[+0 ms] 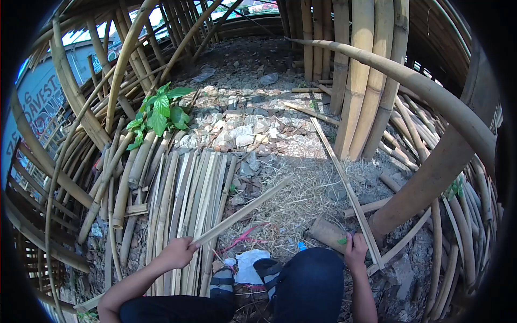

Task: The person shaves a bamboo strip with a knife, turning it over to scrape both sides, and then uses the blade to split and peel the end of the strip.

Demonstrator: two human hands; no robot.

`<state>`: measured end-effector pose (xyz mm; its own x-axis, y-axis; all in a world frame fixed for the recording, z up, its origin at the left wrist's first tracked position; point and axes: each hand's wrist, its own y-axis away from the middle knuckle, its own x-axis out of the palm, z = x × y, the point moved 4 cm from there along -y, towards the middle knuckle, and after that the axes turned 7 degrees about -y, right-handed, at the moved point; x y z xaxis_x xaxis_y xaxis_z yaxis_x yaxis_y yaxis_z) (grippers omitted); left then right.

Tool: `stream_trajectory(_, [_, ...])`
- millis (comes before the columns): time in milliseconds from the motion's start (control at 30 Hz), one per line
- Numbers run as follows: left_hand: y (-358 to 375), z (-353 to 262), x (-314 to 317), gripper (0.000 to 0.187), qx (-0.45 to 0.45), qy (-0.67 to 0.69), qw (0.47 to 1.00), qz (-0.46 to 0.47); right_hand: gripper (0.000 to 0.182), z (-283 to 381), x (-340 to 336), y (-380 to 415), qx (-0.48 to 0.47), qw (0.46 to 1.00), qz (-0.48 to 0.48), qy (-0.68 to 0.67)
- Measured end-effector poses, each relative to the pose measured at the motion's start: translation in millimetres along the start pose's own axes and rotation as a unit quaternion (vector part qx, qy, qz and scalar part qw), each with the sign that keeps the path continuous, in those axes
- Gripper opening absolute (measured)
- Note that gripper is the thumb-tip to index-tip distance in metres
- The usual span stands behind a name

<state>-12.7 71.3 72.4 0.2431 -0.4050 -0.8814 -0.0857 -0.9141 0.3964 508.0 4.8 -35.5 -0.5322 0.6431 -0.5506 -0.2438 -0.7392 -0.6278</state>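
My left hand (179, 253) is closed round the near end of a split bamboo strip (245, 210), which slants up and to the right over the straw. Beside that hand, a row of split bamboo strips (188, 194) lies side by side on the ground. My right hand (355, 251) is closed with its thumb up, to the right of my knee; whatever its fingers hold, if anything, is hidden. Just left of it lies a short thick bamboo piece (326, 232). A long bamboo strip (344, 185) runs close past its right side.
A thick bamboo pole (431, 177) leans at the right, with a curved pole (409, 78) crossing above. Upright bamboo poles (361, 81) stand behind. A leafy plant (160, 113) grows among poles at the left. Dry straw (293, 210) and a white scrap (251, 265) lie before my feet.
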Motion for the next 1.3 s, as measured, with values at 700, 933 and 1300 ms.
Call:
stream_trajectory(700, [-2.7,4.6,0.3,0.04,0.022,-0.007,0.999,-0.026,0.02,25.1,-9.2,-12.4,-0.102,0.99,0.028,0.095])
stream_trajectory(933, [1.4,-5.1,-3.9,0.041,0.003,0.002,1.0,0.005,0.018,37.8,-19.7,-15.2,-0.111,0.985,-0.082,0.108])
stream_trajectory(1300, [3.9,-3.2,-8.9,0.044,-0.011,-0.001,1.0,0.016,0.022,40.8,-26.3,-27.1,-0.101,0.978,-0.117,0.138])
